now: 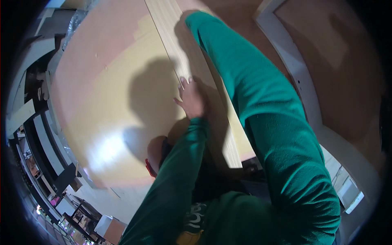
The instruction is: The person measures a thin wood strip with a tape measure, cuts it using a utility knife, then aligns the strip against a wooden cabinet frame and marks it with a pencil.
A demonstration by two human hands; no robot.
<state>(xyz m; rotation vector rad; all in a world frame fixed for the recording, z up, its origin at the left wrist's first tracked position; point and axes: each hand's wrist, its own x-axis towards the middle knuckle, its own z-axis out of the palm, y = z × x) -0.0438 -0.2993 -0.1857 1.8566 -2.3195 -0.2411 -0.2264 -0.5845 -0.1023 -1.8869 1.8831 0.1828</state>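
Observation:
A long, pale wood-grained board point(226, 141) runs from the top edge down toward my body, lying over a large yellow and pink panel point(110, 85). My left hand point(192, 99) rests on the board, fingers spread across its left edge. Farther up, my right arm reaches along the board's right side in a green sleeve. Only a sliver of my right hand point(188, 14) shows past the cuff, beside the board near the top edge. Its fingers are hidden. My shadow falls across the panel and the board.
To the right, a pale curved edge strip point(292, 53) borders a reddish-brown surface point(347, 81). On the left stand dark and white slats point(47, 141) among stacked material. Clear plastic wrap point(74, 26) hangs at the upper left. A small box-like piece point(109, 228) sits at the lower left.

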